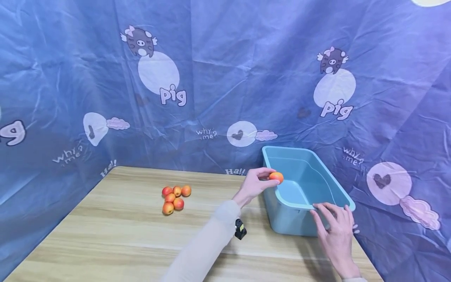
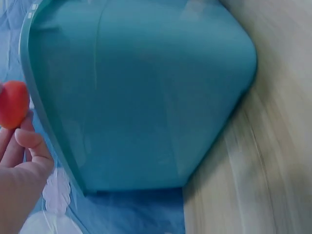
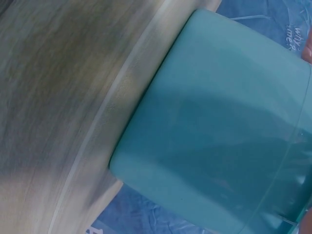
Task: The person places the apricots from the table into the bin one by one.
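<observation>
Six fruits (image 1: 170, 197) lie on the bench (image 1: 116, 235), apparently awaiting transfer; a seventh fruit (image 1: 276, 178), unreleased, is pinched by the left hand (image 1: 254, 184) at the bin (image 1: 290, 221) rim, which the right hand (image 1: 336, 231) grips.

The head view looks forward and down from behind and above the left hand's grip (image 1: 254, 184) on the fruit (image 1: 276, 178), farthest back of the three. The left wrist view, turned sideways, sits close below the grip. The right wrist view, to its right, also lies tilted and near — both show the tub's outside (image 2: 136, 97) and tabletop (image 3: 48, 122).
</observation>
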A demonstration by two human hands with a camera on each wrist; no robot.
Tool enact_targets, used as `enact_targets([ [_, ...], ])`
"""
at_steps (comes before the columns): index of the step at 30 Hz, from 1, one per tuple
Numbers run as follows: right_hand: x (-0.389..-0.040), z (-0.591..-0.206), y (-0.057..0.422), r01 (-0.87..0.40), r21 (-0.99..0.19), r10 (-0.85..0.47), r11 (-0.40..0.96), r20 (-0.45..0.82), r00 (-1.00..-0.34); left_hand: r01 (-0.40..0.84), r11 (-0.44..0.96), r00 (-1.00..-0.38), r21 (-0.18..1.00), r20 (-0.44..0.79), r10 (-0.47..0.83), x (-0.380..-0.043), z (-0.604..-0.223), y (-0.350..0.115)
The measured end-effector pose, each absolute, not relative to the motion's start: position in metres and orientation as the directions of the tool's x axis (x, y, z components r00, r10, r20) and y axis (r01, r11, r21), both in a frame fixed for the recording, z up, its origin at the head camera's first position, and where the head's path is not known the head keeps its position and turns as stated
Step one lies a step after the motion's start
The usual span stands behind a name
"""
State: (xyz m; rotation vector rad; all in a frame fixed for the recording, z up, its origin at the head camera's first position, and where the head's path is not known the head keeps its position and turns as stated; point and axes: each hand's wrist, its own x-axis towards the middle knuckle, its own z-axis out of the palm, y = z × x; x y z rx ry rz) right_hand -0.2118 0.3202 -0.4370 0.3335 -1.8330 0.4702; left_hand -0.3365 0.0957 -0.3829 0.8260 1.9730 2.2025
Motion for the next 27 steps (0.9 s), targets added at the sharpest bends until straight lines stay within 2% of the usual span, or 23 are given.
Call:
enact_targets([
  [7,-0.211,-0.437,0.32,-0.451,-0.15,0.009,0.88,0.954,-0.3,0.283,-0.125,-0.876,0.951,0.31,0.37,-0.329,-0.381,0.111],
  [15,-0.213,-0.435,0.324,-0.456,-0.142,0.005,0.879,0.957,-0.289,0.404,-0.001,-0.84,0.915,0.372,0.396,-0.326,-0.376,0.12],
  [27,-0.211,-0.434,0.324,-0.458,-0.143,0.002,0.877,0.956,-0.294,0.409,0.06,-0.852,0.911,0.357,0.382,-0.322,-0.378,0.122],
])
